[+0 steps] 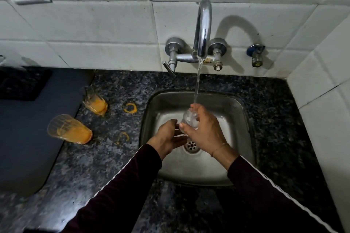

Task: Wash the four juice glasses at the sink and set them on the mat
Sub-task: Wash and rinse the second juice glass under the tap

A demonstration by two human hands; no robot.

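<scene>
— Head view: why do I hold the glass (189,119) so high over the sink (240,111)?

— To meet the stream from the tap (203,30). My right hand (200,130) wraps it from the side, fingers curled around the wall; my left hand (168,134) looks loosely cupped at its lower end, though I can't tell what it grips.

— And the rest?

— Two juice-stained glasses (70,128) wait left of my left hand, at the edge of the mat (28,138). A fourth isn't visible.

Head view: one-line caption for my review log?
Both hands rinse a glass under the running tap; two juice-stained glasses wait on the counter.
</scene>
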